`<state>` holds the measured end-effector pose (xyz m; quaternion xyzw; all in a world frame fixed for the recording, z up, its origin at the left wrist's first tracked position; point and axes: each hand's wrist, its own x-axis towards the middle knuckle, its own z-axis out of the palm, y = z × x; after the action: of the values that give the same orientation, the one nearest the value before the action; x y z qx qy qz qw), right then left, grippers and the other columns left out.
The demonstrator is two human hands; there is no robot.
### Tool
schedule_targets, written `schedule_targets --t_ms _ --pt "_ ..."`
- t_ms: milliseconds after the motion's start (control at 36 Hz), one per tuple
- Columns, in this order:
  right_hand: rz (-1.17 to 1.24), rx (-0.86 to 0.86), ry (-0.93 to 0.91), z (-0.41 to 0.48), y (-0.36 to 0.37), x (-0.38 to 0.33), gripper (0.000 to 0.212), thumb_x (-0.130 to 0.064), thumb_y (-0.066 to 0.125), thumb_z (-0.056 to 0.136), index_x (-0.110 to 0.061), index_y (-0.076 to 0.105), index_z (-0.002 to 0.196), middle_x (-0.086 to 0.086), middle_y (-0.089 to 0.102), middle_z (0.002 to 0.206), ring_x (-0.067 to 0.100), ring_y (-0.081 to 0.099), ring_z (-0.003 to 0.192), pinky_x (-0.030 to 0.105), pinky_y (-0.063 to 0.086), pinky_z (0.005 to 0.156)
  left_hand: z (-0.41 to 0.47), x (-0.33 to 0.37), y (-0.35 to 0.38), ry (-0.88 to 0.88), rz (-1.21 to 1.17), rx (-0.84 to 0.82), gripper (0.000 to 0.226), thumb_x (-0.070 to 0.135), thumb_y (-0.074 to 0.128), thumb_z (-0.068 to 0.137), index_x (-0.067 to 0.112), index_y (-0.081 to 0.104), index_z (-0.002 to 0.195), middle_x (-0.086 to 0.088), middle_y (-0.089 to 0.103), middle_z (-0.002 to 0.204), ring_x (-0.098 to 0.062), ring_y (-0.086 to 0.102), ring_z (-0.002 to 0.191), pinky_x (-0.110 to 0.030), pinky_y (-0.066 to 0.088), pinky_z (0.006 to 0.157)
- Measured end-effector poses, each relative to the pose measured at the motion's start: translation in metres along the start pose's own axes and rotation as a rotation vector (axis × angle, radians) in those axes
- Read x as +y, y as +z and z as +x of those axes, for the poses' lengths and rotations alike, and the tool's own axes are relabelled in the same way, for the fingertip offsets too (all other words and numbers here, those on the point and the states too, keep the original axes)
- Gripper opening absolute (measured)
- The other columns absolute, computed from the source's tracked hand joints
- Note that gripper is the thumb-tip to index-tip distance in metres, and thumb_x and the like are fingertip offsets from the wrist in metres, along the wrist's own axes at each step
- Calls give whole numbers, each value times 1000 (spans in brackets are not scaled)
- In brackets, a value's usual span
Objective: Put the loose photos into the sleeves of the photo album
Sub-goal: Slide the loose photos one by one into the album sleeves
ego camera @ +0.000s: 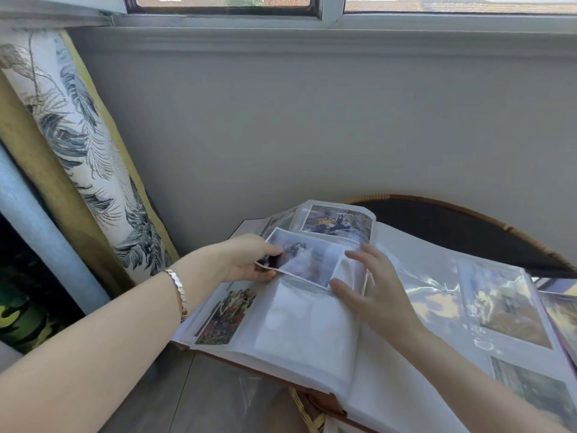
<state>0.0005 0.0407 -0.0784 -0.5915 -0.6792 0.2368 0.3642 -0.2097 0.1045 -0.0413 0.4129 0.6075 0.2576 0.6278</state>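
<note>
Left hand [246, 260] pinching loose photo [307, 259] at its left edge, right hand [371, 289] fingers spread, touching album [299, 332] sleeve, writing on page unreadable

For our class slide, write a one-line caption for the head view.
The left hand pinches a loose photo over the open photo album while the right hand rests on its page.
</note>
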Motion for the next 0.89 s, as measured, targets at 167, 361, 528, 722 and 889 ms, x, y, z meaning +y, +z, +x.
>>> schedule_targets --t_ms 167,361,528,722,889 --pt "32 -1 109 -5 0 1 76 -42 72 74 -19 37 138 -4 32 145 10 27 135 26 23 112 -2 0 6 218 68 281 39 18 70 83 19 46 113 -2 56 89 -16 57 64 -23 55 47" --pt "66 -74 154 -13 3 -3 83 -46 69 76 -17 30 143 -6 19 152 4 15 140 20 16 112 -12 4 7 331 -53 410 14 -2 61 84 6 58 95 -6 59 78 -15 55 46 -21 50 38" --pt "77 -110 184 -18 6 -9 88 -43 71 76 -19 24 146 -5 12 154 8 11 142 16 11 106 -14 7 6 412 -16 495 14 4 62 86 14 59 77 -7 59 83 -15 56 53 -21 53 43" --pt "105 -115 205 -20 7 -12 92 -41 72 76 -20 18 147 -7 4 155 9 5 143 20 11 110 -19 9 14 465 130 461 12 9 65 85 16 61 76 -1 60 74 -17 51 49 -28 52 51" --pt "105 -120 205 -20 6 -12 91 -42 71 76 -20 19 147 -7 6 155 8 6 143 21 11 111 -17 12 11 275 -38 434 11 2 59 88 12 57 84 -4 55 72 -11 49 57 -13 45 38"
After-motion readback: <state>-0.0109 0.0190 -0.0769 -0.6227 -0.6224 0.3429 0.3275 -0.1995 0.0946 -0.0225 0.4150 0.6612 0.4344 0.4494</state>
